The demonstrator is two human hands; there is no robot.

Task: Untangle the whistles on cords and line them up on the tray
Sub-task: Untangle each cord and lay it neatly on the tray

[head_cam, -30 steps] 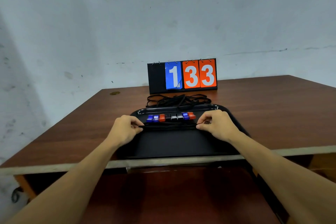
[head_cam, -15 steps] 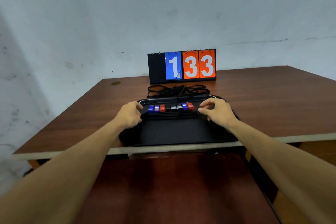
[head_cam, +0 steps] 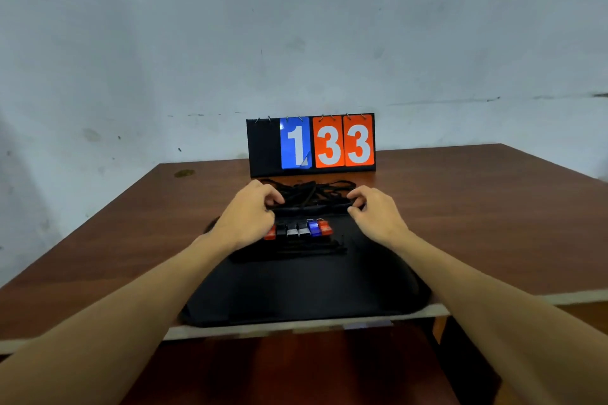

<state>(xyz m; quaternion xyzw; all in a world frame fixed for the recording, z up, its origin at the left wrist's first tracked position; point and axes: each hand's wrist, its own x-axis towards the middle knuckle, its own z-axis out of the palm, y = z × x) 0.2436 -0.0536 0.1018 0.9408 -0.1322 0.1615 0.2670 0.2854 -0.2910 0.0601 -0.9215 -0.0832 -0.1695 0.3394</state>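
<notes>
Neatly rowed red, black, silver, blue whistles (head_cam: 301, 231) on black tray (head_cam: 296, 292), left hand (head_cam: 247, 215) and right hand (head_cam: 375, 214) pinching black cords (head_cam: 309, 194)

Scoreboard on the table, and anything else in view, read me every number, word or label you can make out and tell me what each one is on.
"1" in white, on the blue flip card of the scoreboard.
"3" in white, on the left orange flip card.
"3" in white, on the right orange flip card.
The scoreboard's leftmost panel is plain black, no digit.
No readable print on the whistles or the tray.
</notes>
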